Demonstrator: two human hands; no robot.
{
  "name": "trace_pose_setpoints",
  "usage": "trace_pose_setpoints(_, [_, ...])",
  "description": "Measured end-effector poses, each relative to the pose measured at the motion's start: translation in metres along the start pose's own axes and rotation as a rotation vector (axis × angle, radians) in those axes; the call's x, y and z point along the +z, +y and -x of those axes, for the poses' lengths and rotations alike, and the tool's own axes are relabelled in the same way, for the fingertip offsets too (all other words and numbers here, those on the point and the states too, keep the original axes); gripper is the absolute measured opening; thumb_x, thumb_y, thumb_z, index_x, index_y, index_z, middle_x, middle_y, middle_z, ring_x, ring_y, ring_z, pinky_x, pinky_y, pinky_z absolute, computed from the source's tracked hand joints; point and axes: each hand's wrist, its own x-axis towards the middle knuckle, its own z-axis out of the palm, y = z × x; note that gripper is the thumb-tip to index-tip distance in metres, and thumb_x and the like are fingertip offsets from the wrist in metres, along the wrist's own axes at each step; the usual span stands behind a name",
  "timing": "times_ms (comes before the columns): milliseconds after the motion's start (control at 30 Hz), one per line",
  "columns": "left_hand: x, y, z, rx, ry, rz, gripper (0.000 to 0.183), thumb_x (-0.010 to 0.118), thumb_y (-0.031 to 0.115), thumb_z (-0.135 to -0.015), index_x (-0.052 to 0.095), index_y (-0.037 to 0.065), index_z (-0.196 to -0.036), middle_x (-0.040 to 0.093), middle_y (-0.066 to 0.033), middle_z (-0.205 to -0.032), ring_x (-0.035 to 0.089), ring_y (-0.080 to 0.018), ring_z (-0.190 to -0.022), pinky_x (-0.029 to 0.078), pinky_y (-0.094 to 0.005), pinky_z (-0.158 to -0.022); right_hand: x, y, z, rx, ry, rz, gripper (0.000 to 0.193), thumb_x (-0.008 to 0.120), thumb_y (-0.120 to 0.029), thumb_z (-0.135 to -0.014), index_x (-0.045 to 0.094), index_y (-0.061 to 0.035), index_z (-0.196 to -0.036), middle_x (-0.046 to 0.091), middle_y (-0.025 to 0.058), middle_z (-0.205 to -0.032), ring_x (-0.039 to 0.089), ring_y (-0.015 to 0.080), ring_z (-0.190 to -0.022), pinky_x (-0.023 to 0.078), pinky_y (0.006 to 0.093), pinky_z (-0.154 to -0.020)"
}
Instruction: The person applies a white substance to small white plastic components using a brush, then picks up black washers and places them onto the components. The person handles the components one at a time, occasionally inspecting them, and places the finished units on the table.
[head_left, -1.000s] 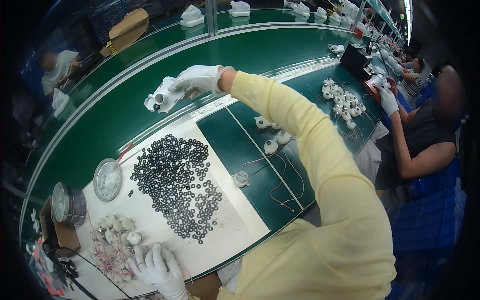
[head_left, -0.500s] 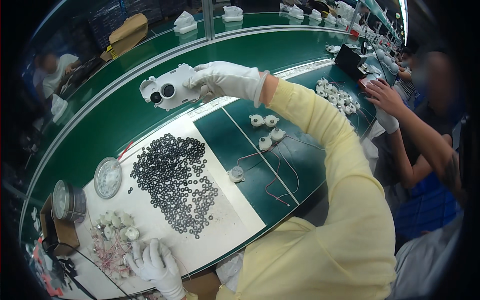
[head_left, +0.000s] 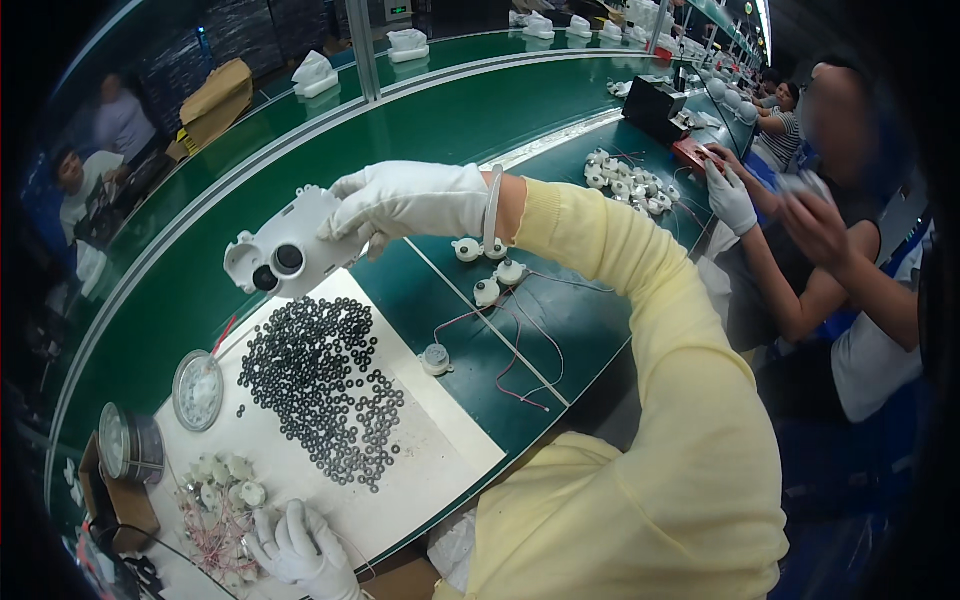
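In my white-gloved right hand (head_left: 410,205) is a white plastic housing (head_left: 315,225) with two round dark openings, held up over the conveyor side of the bench. My fingers are closed around its right end. At the lower left, my gloved left hand (head_left: 300,555) rests with its fingers apart beside a heap of small round cream-white wired parts (head_left: 225,490), touching its near edge. Its fingertips are partly hidden among red and white wires. Between my hands many small black rings (head_left: 315,370) lie spread on a white sheet (head_left: 450,440).
A clear round dish (head_left: 198,390) and a round tub (head_left: 130,445) stand left of the rings, near a cardboard box (head_left: 125,510). More wired round parts (head_left: 487,292) lie on the green mat. Co-workers sit at the right; a green conveyor (head_left: 420,120) runs behind.
The view has shifted. My right hand has brought the housing lower, nearer the black rings. My left hand stays by the wired parts. A co-worker's hands at the right have moved.
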Motion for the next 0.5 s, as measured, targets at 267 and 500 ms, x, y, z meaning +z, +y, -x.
trace_pose_setpoints(267, [-0.002,0.001,-0.001,0.003,0.013,-0.005,0.021,0.067,0.014,-0.089,0.069,0.007,-0.108,0.067,-0.0152,-0.111,0.058,-0.0365,-0.121,0.038,-0.0556,-0.108,0.018,-0.008,0.013,0.007,-0.035,0.051,0.059,0.073,-0.027,-0.089,0.052,0.0064,-0.134,0.067,0.0133,-0.113,0.069,0.0166,-0.095,0.052,0.0271,-0.074])
trace_pose_setpoints(500, [0.002,-0.007,0.005,0.022,0.012,-0.006,0.026,0.071,0.013,-0.085,0.069,0.007,-0.109,0.067,-0.0131,-0.110,0.058,-0.0360,-0.121,0.039,-0.0563,-0.108,0.026,-0.009,0.010,-0.005,-0.015,0.116,0.068,0.075,-0.025,-0.088,0.046,0.0119,-0.137,0.066,0.0198,-0.117,0.071,0.0200,-0.096,0.055,0.0287,-0.074])
